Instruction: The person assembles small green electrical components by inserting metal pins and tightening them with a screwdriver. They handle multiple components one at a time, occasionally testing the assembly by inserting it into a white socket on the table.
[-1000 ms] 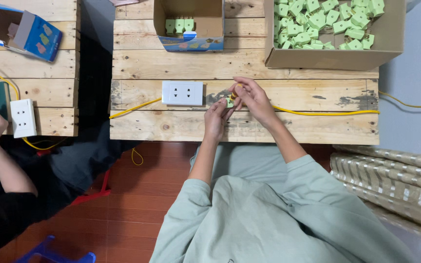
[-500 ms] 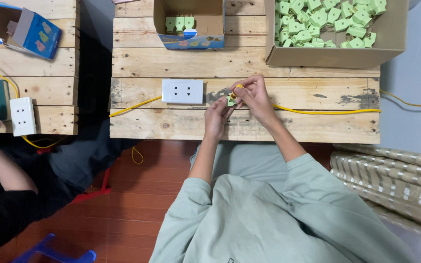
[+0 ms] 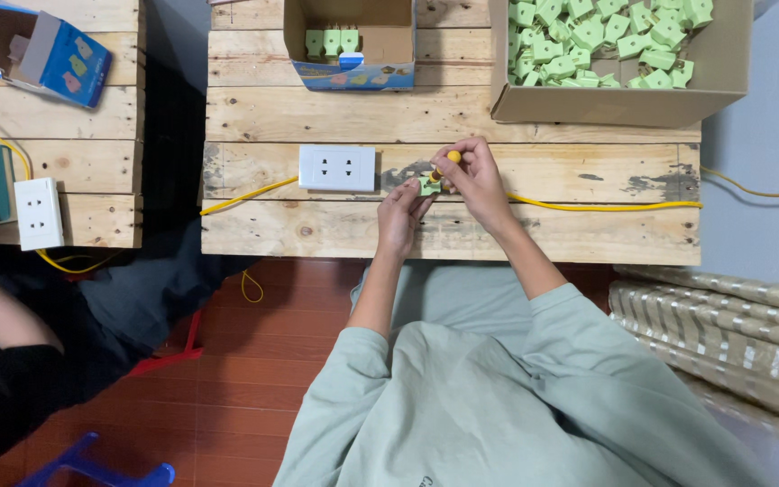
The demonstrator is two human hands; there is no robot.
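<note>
**Small green part worked by 2 hands at a plank worktop**

While the left hand (image 3: 400, 209) pinches a small green plug part (image 3: 428, 187) to steady it near the worktop's (image 3: 335, 230) front edge, the right hand (image 3: 475, 176) closes its fingers around a yellow-handled tool (image 3: 451, 160) set onto it. A white socket block (image 3: 336, 168) lies just left; a carton of green parts (image 3: 615, 54) fills the far right corner, within reach.

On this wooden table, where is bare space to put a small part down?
Bare boards lie on the wooden table left of the white socket block, and between the small box and the socket block. It is crowded where the left hand and right hand hold the green plug.
</note>
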